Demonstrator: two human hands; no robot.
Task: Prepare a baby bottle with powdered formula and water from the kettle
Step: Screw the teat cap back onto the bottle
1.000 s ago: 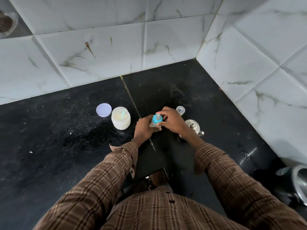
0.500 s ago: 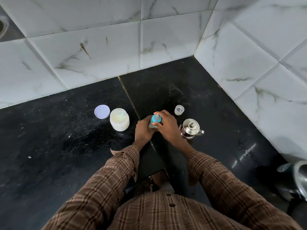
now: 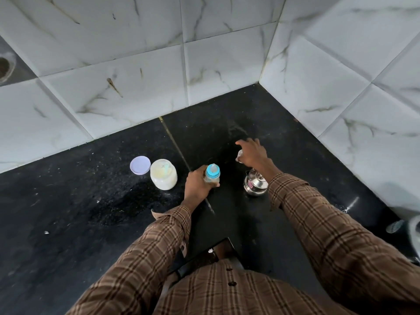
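A small baby bottle [image 3: 212,176] with a blue collar and clear teat stands upright on the black counter [image 3: 68,212]. My left hand [image 3: 197,184] is wrapped around its body from the left. My right hand [image 3: 251,153] is off the bottle and hovers further back right, fingers spread, over the small clear bottle cap [image 3: 239,155], which is mostly hidden under the palm. A small steel kettle [image 3: 253,186] with its lid on stands just below that wrist. The open jar of white formula powder [image 3: 163,175] sits left of the bottle.
The jar's lilac lid [image 3: 140,164] lies top down beside the jar. White marbled tile walls meet in a corner behind and to the right. A dark appliance with a metal rim [image 3: 406,226] sits at the right edge. White specks dot the counter's left side.
My right hand has left the bottle's blue top and moved back right over the clear cap. My left hand still holds the bottle. The camera has tilted slightly.
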